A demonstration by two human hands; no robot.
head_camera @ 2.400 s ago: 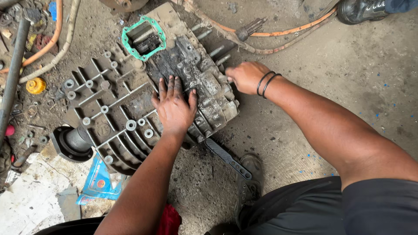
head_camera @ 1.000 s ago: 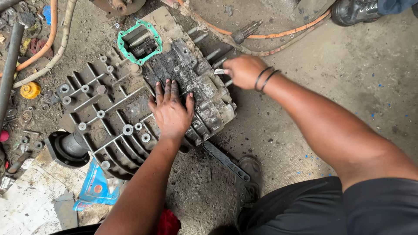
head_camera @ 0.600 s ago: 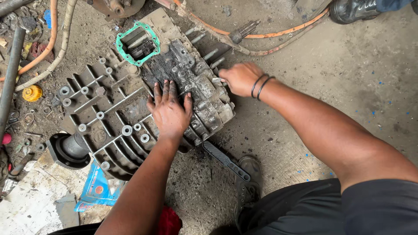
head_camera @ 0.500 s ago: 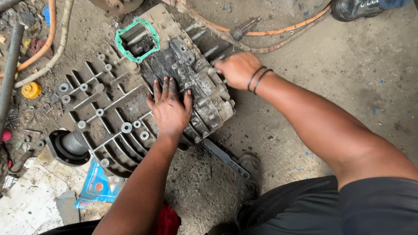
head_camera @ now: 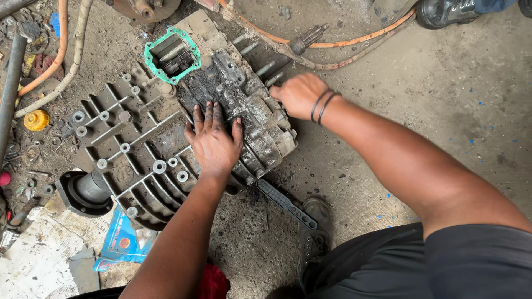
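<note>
Gritty concrete floor (head_camera: 443, 99) spreads under everything, stained with oil and littered with small parts. On it lies a large ribbed metal gearbox casing (head_camera: 138, 149), flat side down, its webbed ribs and bolt bosses facing up. All other places are told from this casing.

Over the casing's dark, greasy middle, the left hand (head_camera: 213, 141) lies palm down, fingers spread and fully extended, pressing flat on the metal and gripping nothing. At the casing's right edge, just beside the grimy valve-like block (head_camera: 260, 122) that sits on its upper right part, the right hand (head_camera: 299, 94) is curled loosely with its knuckles up; two dark bands circle its wrist. Its fingertips are tucked toward the block's edge, and whether they pinch something small cannot be told.

On the casing's upper end a green gasket (head_camera: 172, 55) frames a rectangular opening. From its lower left corner a round black flanged collar (head_camera: 83, 191) sticks out. Below the casing's lower right corner a flat black bar (head_camera: 285, 204) lies on the floor, and further below, a blue printed wrapper (head_camera: 124, 241). Beyond the casing's top, an orange hose (head_camera: 354, 41) snakes across the floor. Far left of the casing sits a small yellow cap (head_camera: 36, 119). Well off to the upper right, a black boot (head_camera: 443, 12) of another person stands.
</note>
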